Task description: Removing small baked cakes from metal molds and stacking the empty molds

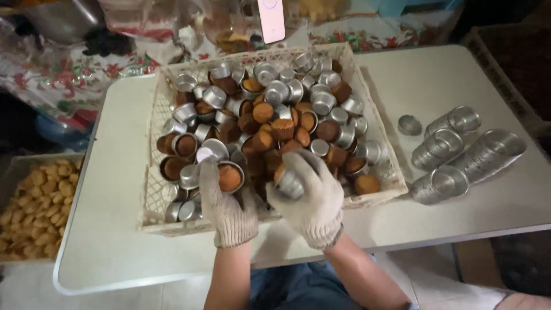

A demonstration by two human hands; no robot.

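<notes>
**Two gloved hands over the cake crate**

Left hand (pixel 228 209) gripped a small round metal mould holding a brown cake (pixel 230 177). Right hand (pixel 310 198) closed around another mould (pixel 290 183). Both sat at the near edge of the white plastic lattice crate (pixel 150 123) on a white table (pixel 103 241), empty moulds stacked (pixel 468 155) at right, floral cloth (pixel 63 74) behind.

Two gloved hands (pixel 229 201), one basket (pixel 367 103), four mould stacks (pixel 459 155), one loose mould (pixel 409 124).

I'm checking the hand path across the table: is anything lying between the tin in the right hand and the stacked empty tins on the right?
Only the basket's right wall stands between. The right hand holds the tin over the basket's front; the stacked tins lie outside on the table.
</notes>
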